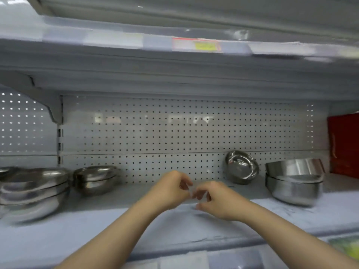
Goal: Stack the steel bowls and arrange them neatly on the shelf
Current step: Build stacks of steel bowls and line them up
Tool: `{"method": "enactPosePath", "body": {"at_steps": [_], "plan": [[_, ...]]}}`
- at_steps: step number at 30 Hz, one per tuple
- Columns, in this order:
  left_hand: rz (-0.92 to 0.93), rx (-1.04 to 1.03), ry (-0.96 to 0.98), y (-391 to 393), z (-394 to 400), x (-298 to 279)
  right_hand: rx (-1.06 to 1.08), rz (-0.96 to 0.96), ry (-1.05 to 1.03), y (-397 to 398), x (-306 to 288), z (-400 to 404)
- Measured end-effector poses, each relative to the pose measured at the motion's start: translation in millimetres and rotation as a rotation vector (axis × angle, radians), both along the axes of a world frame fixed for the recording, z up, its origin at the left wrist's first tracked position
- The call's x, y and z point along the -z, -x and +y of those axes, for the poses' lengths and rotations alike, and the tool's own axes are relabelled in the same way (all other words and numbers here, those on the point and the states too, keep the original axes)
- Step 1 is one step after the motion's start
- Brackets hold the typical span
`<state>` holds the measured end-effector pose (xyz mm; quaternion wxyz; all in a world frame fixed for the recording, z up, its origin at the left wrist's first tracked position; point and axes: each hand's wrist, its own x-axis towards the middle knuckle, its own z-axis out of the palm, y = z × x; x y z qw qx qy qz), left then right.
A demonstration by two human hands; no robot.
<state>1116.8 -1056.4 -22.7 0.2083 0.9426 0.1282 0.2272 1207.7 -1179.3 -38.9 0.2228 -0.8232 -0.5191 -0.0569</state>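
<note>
Starting far left on the pale grey metal shelf [108,226]: big stack of shiny steel bowls [33,193], w/ a smaller steel bowl stack [95,179] just beside it. Mid-shelf, your left hand [171,189] & right hand [217,200] hover close together, fingers loosely curled, holding nothing. Right of them, a single steel bowl [241,166] leans tilted vs the perforated back panel [155,133]. Then two nested straight-sided steel bowls [294,179], & a red box [343,144] at far right.

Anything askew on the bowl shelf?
Yes: one small steel bowl stands tipped on its edge against the pegboard back panel, right of centre, its inside facing out. The other bowls sit nested in stacks. Both hands, left hand and right hand, hold nothing.
</note>
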Motion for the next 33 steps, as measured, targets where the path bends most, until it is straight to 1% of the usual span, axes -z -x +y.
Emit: {"method": "enactPosePath", "body": {"at_steps": [2, 5, 7, 9, 15, 19, 23, 27, 31, 33], "plan": [[0.034, -0.011, -0.013, -29, -18, 0, 0.08, 0.004, 0.005, -26, -3, -12], [0.104, -0.074, -0.046, -73, -35, -5, 0.282, 0.022, 0.034, -72, -18, -14], [0.185, -0.14, -0.079, -102, -40, -11, 0.427, -0.029, 0.121, -98, -30, -10], [0.228, -0.191, -0.144, -124, -43, -16, 0.508, -0.1, 0.106, -119, -37, -6], [0.121, -0.232, -0.279, -151, -37, -21, 0.572, -0.097, 0.015, -162, -26, 6], [0.095, -0.213, -0.312, -162, -27, -2, 0.542, -0.075, -0.031, -170, -8, 2], [0.119, -0.198, -0.265, -168, -16, 11, 0.569, -0.028, 0.014, -171, -4, -4], [0.089, -0.199, -0.223, -170, -11, 13, 0.609, 0.025, 0.064, -171, -7, -1], [0.072, -0.189, -0.231, -173, -11, 17, 0.565, -0.048, 0.014, -173, 0, -1], [0.07, -0.18, -0.238, -172, -12, 17, 0.554, -0.049, -0.014, -173, 1, -1]]}}
